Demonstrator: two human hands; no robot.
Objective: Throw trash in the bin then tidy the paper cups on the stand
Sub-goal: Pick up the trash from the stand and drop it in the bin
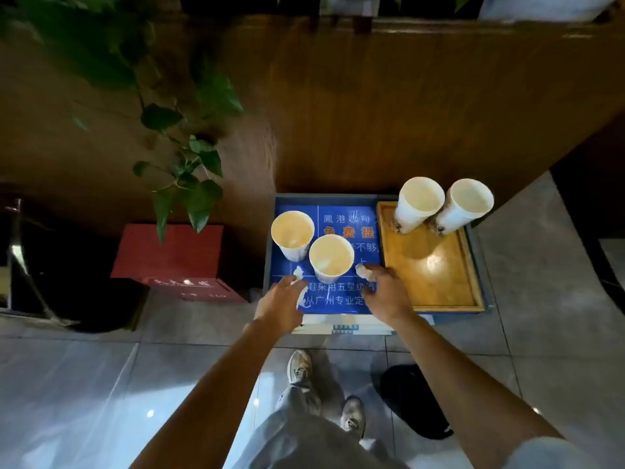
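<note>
Left hand point(280, 306): fingers curled on a crumpled white paper scrap point(300, 288), which trails from the fingertips down past the palm. Right hand point(385, 292): fingertips pinched on a small white tissue wad point(363, 271); I cannot tell how firm that pinch is.

I judge the step in hand to be gathering trash off the stand. To do it well I would close fully on both scraps before lifting, and lift straight up: the near white paper cup point(331, 257) stands between the two hands, just beside both scraps, and looks light enough to tip. A second white paper cup point(292, 233) stands left and slightly farther.

Both cups stand upright on the glossy blue printed sign point(345, 301) on the stand top. To the right, a shallow varnished wooden tray point(436, 286) carries two stacks of white paper cups point(443, 206) at its far edge.

A dark round bin point(44, 265) stands far left on the glossy grey tiled floor point(84, 384), beyond a red box point(169, 252).
</note>
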